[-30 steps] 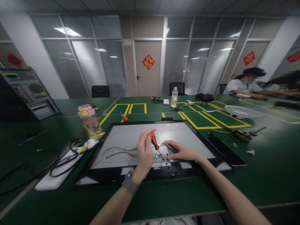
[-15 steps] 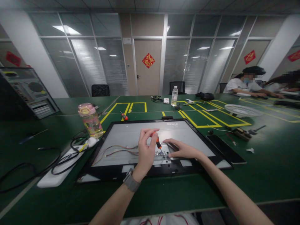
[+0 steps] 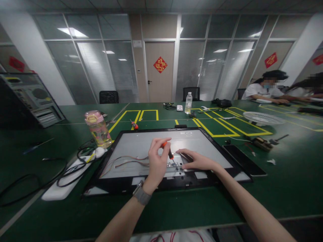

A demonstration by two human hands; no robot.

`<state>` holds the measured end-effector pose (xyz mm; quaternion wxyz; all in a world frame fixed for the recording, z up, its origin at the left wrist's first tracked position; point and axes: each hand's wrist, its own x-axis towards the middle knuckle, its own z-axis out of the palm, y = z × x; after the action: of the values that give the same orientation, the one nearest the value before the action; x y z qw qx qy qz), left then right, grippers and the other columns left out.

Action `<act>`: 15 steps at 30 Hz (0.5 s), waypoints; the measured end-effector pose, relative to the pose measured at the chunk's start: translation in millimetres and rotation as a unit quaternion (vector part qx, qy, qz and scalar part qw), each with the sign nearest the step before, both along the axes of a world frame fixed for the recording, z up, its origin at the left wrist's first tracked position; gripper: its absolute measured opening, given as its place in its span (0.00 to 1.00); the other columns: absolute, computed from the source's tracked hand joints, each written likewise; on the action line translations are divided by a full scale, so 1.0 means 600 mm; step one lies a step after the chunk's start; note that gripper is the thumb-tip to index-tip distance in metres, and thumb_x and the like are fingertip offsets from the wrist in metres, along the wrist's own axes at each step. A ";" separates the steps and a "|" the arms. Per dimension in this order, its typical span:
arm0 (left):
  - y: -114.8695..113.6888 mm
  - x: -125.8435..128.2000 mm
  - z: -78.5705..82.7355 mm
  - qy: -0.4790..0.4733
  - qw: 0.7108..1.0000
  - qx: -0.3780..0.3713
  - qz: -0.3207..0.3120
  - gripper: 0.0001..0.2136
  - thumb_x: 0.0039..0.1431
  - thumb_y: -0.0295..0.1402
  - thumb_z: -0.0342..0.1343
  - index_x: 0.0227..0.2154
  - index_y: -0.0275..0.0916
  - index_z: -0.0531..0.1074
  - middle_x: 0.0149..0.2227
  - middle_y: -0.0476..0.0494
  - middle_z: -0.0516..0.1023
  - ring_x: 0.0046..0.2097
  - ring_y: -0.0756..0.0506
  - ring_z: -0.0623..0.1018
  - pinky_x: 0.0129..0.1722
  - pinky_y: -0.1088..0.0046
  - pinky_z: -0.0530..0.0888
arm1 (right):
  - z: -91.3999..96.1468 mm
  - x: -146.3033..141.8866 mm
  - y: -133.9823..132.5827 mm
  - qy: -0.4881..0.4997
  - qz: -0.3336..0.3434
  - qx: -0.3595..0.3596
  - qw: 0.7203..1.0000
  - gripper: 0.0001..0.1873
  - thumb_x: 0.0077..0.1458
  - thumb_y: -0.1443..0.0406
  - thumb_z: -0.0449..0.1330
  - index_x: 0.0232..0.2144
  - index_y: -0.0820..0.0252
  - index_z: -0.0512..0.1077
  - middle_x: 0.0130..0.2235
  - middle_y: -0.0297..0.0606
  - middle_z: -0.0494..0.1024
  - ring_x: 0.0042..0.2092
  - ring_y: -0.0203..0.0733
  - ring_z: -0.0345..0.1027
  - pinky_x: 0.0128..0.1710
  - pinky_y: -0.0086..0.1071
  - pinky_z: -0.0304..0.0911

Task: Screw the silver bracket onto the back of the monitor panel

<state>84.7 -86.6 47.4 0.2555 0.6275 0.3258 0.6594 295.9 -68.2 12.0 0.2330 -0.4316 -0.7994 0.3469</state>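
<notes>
orange screwdriver (image 3: 169, 152) gripped in closed left hand (image 3: 156, 163), tip on monitor panel (image 3: 136, 144) lower middle, right hand (image 3: 199, 162) laid open beside it, pink-lidded bottle (image 3: 98, 129) part filled yellowish, red door sign (image 3: 159, 64) unreadable

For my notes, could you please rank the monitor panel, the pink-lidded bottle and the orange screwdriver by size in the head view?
1. monitor panel
2. pink-lidded bottle
3. orange screwdriver, partly hidden by the left hand

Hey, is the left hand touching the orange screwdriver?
Touching. The head view shows the left hand with its fingers closed around the orange screwdriver, whose tip points down at the monitor panel.
</notes>
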 end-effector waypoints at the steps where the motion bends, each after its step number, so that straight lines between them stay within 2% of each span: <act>1: 0.000 0.000 0.000 0.003 1.000 0.004 0.017 0.06 0.59 0.32 0.55 0.36 0.41 0.77 0.35 0.46 0.71 0.36 0.49 0.73 0.39 0.72 0.70 | 0.001 0.000 -0.001 0.001 0.002 0.000 1.000 0.36 0.48 0.52 0.66 0.57 0.55 0.62 0.59 0.41 0.65 0.60 0.51 0.57 0.62 0.43 0.52; 3: -0.001 -0.001 0.000 0.003 1.000 0.005 0.029 0.08 0.60 0.32 0.54 0.37 0.41 0.77 0.34 0.47 0.69 0.36 0.49 0.72 0.38 0.73 0.69 | 0.004 -0.001 -0.002 0.002 0.005 0.001 1.000 0.35 0.48 0.52 0.66 0.57 0.54 0.62 0.59 0.41 0.66 0.60 0.51 0.57 0.61 0.43 0.52; 7: -0.003 -0.001 -0.002 0.001 1.000 0.000 0.003 0.14 0.65 0.30 0.45 0.45 0.41 0.74 0.41 0.44 0.71 0.43 0.47 0.72 0.44 0.71 0.69 | 0.002 0.001 -0.002 0.000 0.005 0.002 1.000 0.36 0.48 0.52 0.66 0.57 0.55 0.62 0.58 0.41 0.66 0.60 0.50 0.58 0.61 0.43 0.52; 10: -0.005 0.001 -0.004 0.017 1.000 0.001 0.013 0.13 0.64 0.30 0.48 0.46 0.41 0.73 0.39 0.44 0.70 0.41 0.48 0.72 0.43 0.71 0.69 | -0.002 0.002 0.000 0.005 0.008 0.007 1.000 0.37 0.48 0.52 0.66 0.57 0.55 0.62 0.59 0.41 0.65 0.60 0.51 0.57 0.62 0.43 0.52; 13: -0.006 0.002 -0.003 0.028 0.999 0.010 0.040 0.09 0.60 0.32 0.53 0.41 0.42 0.76 0.36 0.46 0.67 0.37 0.49 0.71 0.41 0.72 0.69 | -0.005 0.002 0.002 0.008 0.008 0.006 1.000 0.37 0.47 0.51 0.66 0.57 0.55 0.62 0.59 0.41 0.65 0.60 0.51 0.56 0.62 0.43 0.52; 15: -0.008 0.001 -0.003 0.029 0.999 0.012 0.042 0.09 0.61 0.32 0.53 0.40 0.42 0.76 0.36 0.46 0.66 0.38 0.48 0.70 0.42 0.72 0.69 | -0.006 0.002 0.003 0.008 0.008 0.003 1.000 0.37 0.47 0.51 0.66 0.57 0.55 0.62 0.59 0.41 0.65 0.61 0.52 0.56 0.62 0.43 0.51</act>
<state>85.1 -91.1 45.4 0.2104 0.6352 0.3513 0.6548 297.2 -66.2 8.5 0.2386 -0.4218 -0.8019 0.3495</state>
